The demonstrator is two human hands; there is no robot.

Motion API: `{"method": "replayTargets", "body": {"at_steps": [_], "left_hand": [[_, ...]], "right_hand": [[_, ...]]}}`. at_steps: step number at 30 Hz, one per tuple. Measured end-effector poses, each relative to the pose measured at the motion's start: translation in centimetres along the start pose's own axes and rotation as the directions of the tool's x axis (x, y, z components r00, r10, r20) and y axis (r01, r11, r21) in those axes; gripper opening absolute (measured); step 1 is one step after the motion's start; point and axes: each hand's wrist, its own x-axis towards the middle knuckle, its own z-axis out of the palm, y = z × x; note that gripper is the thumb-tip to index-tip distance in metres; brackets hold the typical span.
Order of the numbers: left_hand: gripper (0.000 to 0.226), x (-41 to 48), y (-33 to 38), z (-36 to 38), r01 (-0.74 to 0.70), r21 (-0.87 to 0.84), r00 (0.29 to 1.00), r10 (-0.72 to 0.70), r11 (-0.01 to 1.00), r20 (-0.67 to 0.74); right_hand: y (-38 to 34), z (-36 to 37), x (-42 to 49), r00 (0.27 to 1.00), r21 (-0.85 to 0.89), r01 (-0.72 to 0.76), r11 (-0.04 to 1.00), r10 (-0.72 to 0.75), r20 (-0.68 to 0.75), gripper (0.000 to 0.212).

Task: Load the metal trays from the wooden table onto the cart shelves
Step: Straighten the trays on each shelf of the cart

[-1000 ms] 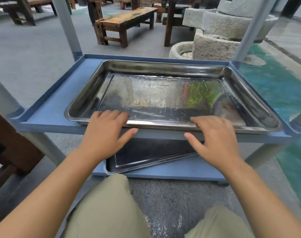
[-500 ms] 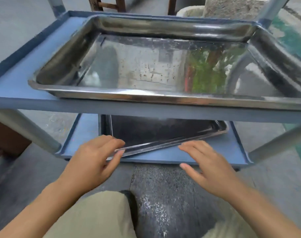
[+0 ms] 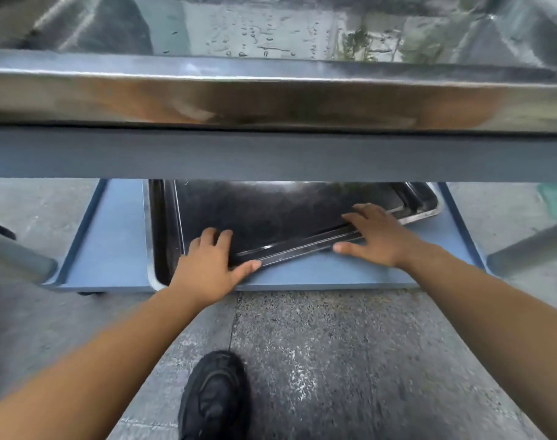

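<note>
1. Speckled grey floor (image 3: 350, 360) is filling the lower part of the view, and a black shoe (image 3: 215, 398) is standing on it below the left hand.
2. Above both hands, the cart's blue upper shelf (image 3: 271, 155) is running across the view, and an upper metal tray (image 3: 271, 100) is sitting on it, its wet base showing drops and blurred reflections.
3. Under that shelf, the blue lower shelf (image 3: 112, 249) is carrying the lower metal tray (image 3: 271, 214), which is lying skewed, its near rim slanting up toward the right hand's side.
4. The left hand (image 3: 207, 268) is lying palm down on the near left corner of the lower metal tray, its fingers (image 3: 212, 238) resting over the rim on the dark base and its thumb stretched rightward along the outside of the rim; it is pressing flat rather than closing round the tray.
5. The right hand (image 3: 377, 233) is likewise lying flat and spread on the near rim farther right, fingers reaching onto the tray's base and thumb pointing left along the rim's outer edge on the shelf.
6. A grey cart leg (image 3: 16, 258) is standing well to the left of the left hand, and another cart post (image 3: 531, 249) is showing to the right of the right hand.
</note>
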Motion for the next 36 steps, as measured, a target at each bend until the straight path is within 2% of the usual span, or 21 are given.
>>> {"method": "replayTargets", "body": {"at_steps": [3,11,18,25,30,36], "left_hand": [[0.094,0.1,0.1,1.8,0.065,-0.007,0.995,-0.064,0.998,0.08],[0.101,0.2,-0.3,3.1,0.067,0.044,0.997,-0.068,0.997,0.02],[0.101,2.5,-2.2,2.0,0.01,0.082,1.0,-0.01,0.997,0.003],[0.101,6.0,-4.7,-0.8,-0.107,0.147,0.992,0.097,0.983,0.075],[0.107,6.6,-3.6,-1.4,-0.115,0.224,0.986,0.084,0.968,0.145],[0.112,6.4,-2.7,-0.2,-0.021,0.202,0.993,-0.004,0.979,0.12]], "right_hand": [[1.2,0.9,1.1,0.997,0.02,-0.055,0.998,0.054,0.052,0.12],[1.3,2.6,2.3,0.99,-0.057,-0.136,0.989,0.138,0.033,0.124],[-0.2,3.2,2.0,0.981,-0.076,-0.193,0.978,0.195,0.012,0.122],[-3.4,4.4,1.4,0.95,-0.04,-0.312,0.949,0.312,-0.009,0.123],[-1.6,4.5,1.2,0.963,-0.049,-0.268,0.962,0.266,-0.036,0.12],[0.5,3.8,1.8,0.964,0.012,-0.25,0.968,0.247,0.101,0.124]]}}
